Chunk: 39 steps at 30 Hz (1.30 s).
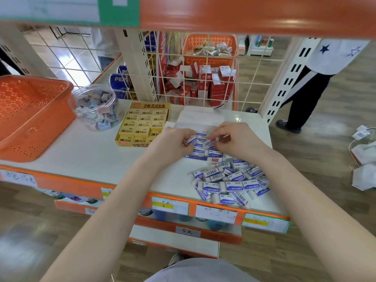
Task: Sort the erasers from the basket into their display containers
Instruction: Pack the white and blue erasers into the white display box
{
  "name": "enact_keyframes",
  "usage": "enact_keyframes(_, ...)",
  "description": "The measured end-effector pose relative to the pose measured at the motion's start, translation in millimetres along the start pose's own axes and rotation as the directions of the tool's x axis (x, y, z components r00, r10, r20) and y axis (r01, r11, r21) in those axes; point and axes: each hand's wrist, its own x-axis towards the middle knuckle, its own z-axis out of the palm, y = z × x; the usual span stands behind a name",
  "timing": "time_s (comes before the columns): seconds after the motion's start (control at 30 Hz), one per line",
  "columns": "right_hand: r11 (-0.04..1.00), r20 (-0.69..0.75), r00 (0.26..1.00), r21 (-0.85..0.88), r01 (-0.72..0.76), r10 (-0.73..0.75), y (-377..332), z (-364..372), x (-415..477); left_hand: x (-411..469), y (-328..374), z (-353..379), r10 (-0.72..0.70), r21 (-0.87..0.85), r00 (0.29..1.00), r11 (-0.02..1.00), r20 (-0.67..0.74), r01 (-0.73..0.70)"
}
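The white shelf [91, 155] fills most of my view, its front edge lined with price labels too blurred to read. On its left end stands the orange basket [30, 110], cut off by the frame; I cannot see what lies inside it. My white display box [200, 119] sits open near the middle, and my hands cover much of its rows. A loose pile of erasers [230, 183] lies at the front right edge: small white blocks in blue-and-white sleeves, some showing "ERASER", some a barcode. Left of the white box, the yellow box [142, 125] holds packed rows of yellow 2B erasers, its near corner behind my wrist. The clear jar [95, 107] holds mixed pastel pieces. My left hand [173, 142] curls round one blue-and-white eraser [191, 140] over the box; my right hand [234, 139] pinches a second eraser [210, 142] beside it.
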Motion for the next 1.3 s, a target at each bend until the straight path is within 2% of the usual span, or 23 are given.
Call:
enact_keyframes(0.17, 0.998, 0.028, 1.0, -0.055, 0.013, -0.011, 3.9, 1.8, 3.2, -4.2, 2.9, 4.4, 0.009, 0.108, 0.998, 0.994, -0.059, -0.003)
enact_keyframes(0.5, 0.997, 0.094, 0.993, -0.044, -0.068, 0.072, 9.2, -9.6, 14.1, -4.4, 19.2, 18.7, -0.052, 0.104, 0.99, 0.992, -0.129, 0.065)
enact_keyframes(0.83, 0.991, 0.005, 0.992, 0.032, -0.129, 0.129, 5.6, -3.2, 8.8, -9.3, 23.9, 24.4, -0.08, 0.07, 0.983, 0.993, -0.165, 0.092)
enact_keyframes(1.07, 0.993, -0.038, 0.997, -0.09, -0.076, 0.073, -1.0, -0.1, 1.2, -10.6, 21.7, 27.3, -0.088, 0.034, 0.977, 0.995, -0.192, 0.097)
enact_keyframes(1.17, 0.988, -0.014, 0.998, -0.144, -0.063, 0.061, -1.8, -1.3, 0.6, -11.7, 21.0, 28.2, -0.098, 0.034, 0.974, 0.994, -0.202, 0.107)
enact_keyframes(1.3, 0.981, 0.05, 0.996, -0.181, -0.066, 0.076, -2.1, -18.7, -3.7, -6.6, 20.4, 26.3, -0.113, 0.033, 0.984, 0.992, -0.141, 0.118)
